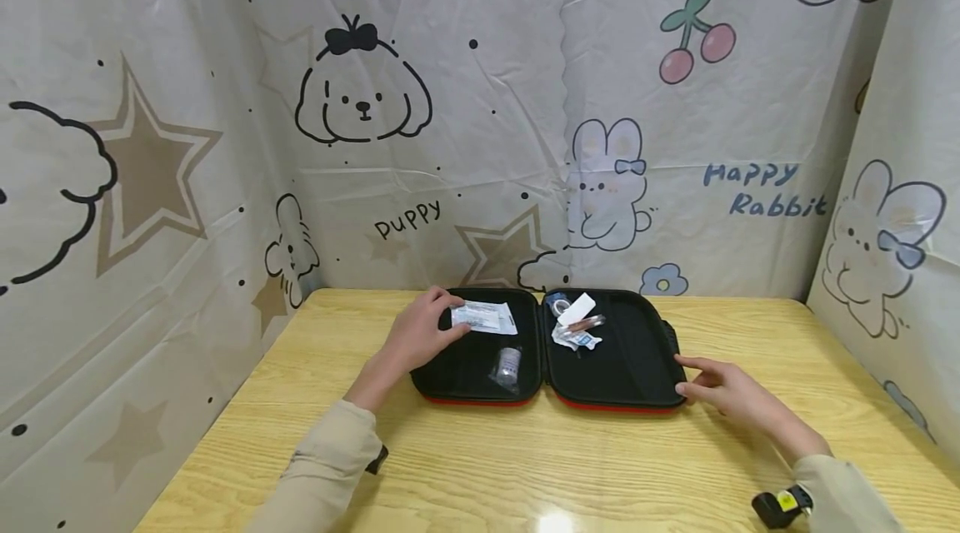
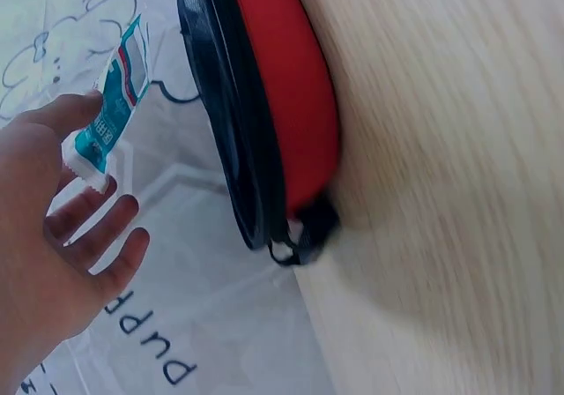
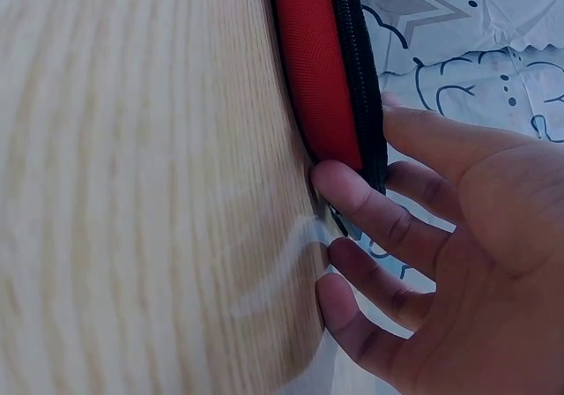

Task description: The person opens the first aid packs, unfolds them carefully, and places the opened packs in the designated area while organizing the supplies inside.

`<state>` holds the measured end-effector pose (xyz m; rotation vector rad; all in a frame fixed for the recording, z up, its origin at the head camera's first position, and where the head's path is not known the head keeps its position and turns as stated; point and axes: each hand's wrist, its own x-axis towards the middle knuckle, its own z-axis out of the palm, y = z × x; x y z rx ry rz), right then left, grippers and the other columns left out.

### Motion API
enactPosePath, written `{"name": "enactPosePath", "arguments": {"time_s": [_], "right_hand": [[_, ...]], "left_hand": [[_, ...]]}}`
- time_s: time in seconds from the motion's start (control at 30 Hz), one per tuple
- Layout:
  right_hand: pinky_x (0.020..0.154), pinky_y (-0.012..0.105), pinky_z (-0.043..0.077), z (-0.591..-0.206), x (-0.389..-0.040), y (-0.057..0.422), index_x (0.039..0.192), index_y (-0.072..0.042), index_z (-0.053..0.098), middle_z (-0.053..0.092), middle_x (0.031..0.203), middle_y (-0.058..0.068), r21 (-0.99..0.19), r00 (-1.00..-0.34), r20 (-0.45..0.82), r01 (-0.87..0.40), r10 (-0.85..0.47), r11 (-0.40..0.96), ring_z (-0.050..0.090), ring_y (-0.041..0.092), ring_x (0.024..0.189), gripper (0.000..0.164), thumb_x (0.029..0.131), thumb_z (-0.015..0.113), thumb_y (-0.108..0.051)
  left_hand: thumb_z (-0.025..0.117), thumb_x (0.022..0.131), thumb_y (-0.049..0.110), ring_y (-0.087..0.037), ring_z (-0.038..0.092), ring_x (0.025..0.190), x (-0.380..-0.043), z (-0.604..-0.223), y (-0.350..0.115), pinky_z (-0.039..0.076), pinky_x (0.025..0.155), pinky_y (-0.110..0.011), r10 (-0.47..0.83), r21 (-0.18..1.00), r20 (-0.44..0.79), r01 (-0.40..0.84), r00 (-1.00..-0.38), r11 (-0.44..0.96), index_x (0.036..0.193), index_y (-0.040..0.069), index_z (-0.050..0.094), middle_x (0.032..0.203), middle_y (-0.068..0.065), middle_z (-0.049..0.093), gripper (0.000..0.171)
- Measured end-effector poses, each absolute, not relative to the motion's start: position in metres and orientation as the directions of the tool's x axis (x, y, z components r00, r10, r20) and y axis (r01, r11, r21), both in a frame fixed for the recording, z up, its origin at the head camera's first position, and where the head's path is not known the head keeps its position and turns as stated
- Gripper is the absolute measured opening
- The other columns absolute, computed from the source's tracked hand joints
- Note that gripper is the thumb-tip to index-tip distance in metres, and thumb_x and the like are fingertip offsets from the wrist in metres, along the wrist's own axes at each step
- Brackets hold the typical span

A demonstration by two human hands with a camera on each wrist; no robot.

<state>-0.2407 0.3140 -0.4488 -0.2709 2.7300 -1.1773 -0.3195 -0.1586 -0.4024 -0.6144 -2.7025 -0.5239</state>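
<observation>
Left hand: the left hand reaches over the case's left half, its thumb and index finger closed on a packet, the other fingers spread and loosely bent.
Held packet: a slim white-and-teal packet with a red stripe sits in that pinch, tilted; it is over the far part of the left half.
Right hand: the right hand grips the edge of the right half near its near right corner, thumb at the black rim and fingers partly curled against the red side.
Case: a black-lined zip case with red outer sides lies open on the worktop, its two halves side by side.
Left half: a white cylinder in clear plastic lies near the hinge, nearer than the packet.
Right half: a small pile fills the far left corner by the hinge: a white roll, a plain white rectangular piece, a thin brownish stick-like item and a white-and-blue wrapper.
Worktop: a pale wood-grain worktop carries the case.
Backdrop: a cream printed cloth hangs behind, with dog, rabbit, star and cherry drawings.
Sleeves: beige sleeves cover both forearms.
</observation>
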Motion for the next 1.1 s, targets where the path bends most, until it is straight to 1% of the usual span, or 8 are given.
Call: {"name": "enactPosePath", "arguments": {"time_s": [0.1, 0.27, 0.4, 0.53, 0.73, 0.83, 0.93, 1.1], "right_hand": [[0.051, 0.023, 0.037, -0.449, -0.241, 0.315, 0.147, 0.006, 0.04, 0.069, 0.088, 0.006, -0.734, -0.971, -0.076, -0.098, -0.226, 0.672, 0.043, 0.008, 0.058, 0.069, 0.095, 0.066, -0.03], [0.052, 0.023, 0.037, -0.449, -0.241, 0.315, 0.148, 0.004, 0.04, 0.068, 0.089, 0.006, -0.719, -0.973, -0.095, -0.079, -0.21, 0.691, 0.044, 0.011, 0.059, 0.07, 0.095, 0.067, -0.032], [0.052, 0.024, 0.037, -0.45, -0.242, 0.315, 0.148, 0.003, 0.04, 0.067, 0.088, 0.006, -0.715, -0.973, -0.091, -0.083, -0.211, 0.694, 0.043, 0.01, 0.058, 0.07, 0.095, 0.067, -0.033], [0.051, 0.023, 0.037, -0.45, -0.242, 0.314, 0.148, 0.005, 0.039, 0.068, 0.088, 0.006, -0.724, -0.971, -0.078, -0.099, -0.224, 0.682, 0.043, 0.009, 0.058, 0.07, 0.095, 0.067, -0.031], [0.051, 0.023, 0.037, -0.449, -0.241, 0.313, 0.148, 0.005, 0.039, 0.068, 0.089, 0.007, -0.725, -0.972, -0.074, -0.101, -0.224, 0.681, 0.043, 0.008, 0.058, 0.069, 0.095, 0.066, -0.03], [0.051, 0.023, 0.037, -0.449, -0.24, 0.312, 0.148, 0.004, 0.04, 0.068, 0.089, 0.007, -0.722, -0.973, -0.071, -0.102, -0.22, 0.684, 0.042, 0.008, 0.057, 0.069, 0.095, 0.066, -0.031], [0.051, 0.023, 0.037, -0.45, -0.241, 0.313, 0.148, 0.005, 0.039, 0.068, 0.089, 0.006, -0.718, -0.972, -0.069, -0.107, -0.223, 0.688, 0.043, 0.008, 0.058, 0.069, 0.095, 0.066, -0.031], [0.051, 0.023, 0.037, -0.45, -0.241, 0.313, 0.148, 0.005, 0.039, 0.069, 0.089, 0.006, -0.716, -0.972, -0.069, -0.11, -0.227, 0.69, 0.043, 0.008, 0.059, 0.07, 0.095, 0.066, -0.032]], "left_hand": [[0.073, 0.089, 0.04, -0.029, 0.061, 0.106, -0.317, -0.402, -0.169, 0.052, 0.091, -0.046, 0.315, 0.244, 0.376, 0.421, -0.872, 0.874, 0.122, 0.015, 0.068, 0.12, -0.01, 0.06, 0.042], [0.073, 0.088, 0.04, -0.029, 0.061, 0.102, -0.315, -0.405, -0.188, 0.053, 0.086, -0.046, 0.257, 0.173, 0.402, 0.349, -0.879, 0.921, 0.119, 0.013, 0.069, 0.116, -0.01, 0.062, 0.04], [0.074, 0.088, 0.038, -0.03, 0.062, 0.1, -0.313, -0.408, -0.201, 0.052, 0.084, -0.046, 0.235, 0.187, 0.412, 0.334, -0.88, 0.924, 0.118, 0.012, 0.07, 0.114, -0.009, 0.062, 0.04], [0.073, 0.087, 0.039, -0.031, 0.061, 0.101, -0.311, -0.411, -0.21, 0.051, 0.086, -0.049, 0.229, 0.192, 0.4, 0.325, -0.888, 0.926, 0.119, 0.011, 0.069, 0.115, -0.01, 0.061, 0.042], [0.071, 0.088, 0.043, -0.035, 0.058, 0.109, -0.304, -0.413, -0.211, 0.048, 0.088, -0.053, 0.228, 0.127, 0.31, 0.278, -0.923, 0.952, 0.119, 0.012, 0.069, 0.119, -0.012, 0.061, 0.044], [0.07, 0.087, 0.047, -0.035, 0.056, 0.107, -0.299, -0.416, -0.206, 0.047, 0.086, -0.053, 0.217, 0.077, 0.256, 0.244, -0.942, 0.967, 0.119, 0.013, 0.069, 0.118, -0.012, 0.06, 0.046], [0.071, 0.085, 0.054, -0.035, 0.056, 0.102, -0.293, -0.418, -0.198, 0.046, 0.085, -0.052, 0.214, 0.044, 0.205, 0.227, -0.955, 0.973, 0.118, 0.014, 0.068, 0.113, -0.012, 0.06, 0.052], [0.065, 0.084, 0.066, -0.032, 0.055, 0.1, -0.287, -0.421, -0.188, 0.044, 0.086, -0.049, 0.245, 0.015, 0.127, 0.249, -0.961, 0.969, 0.116, 0.014, 0.068, 0.107, -0.01, 0.06, 0.062]]}}
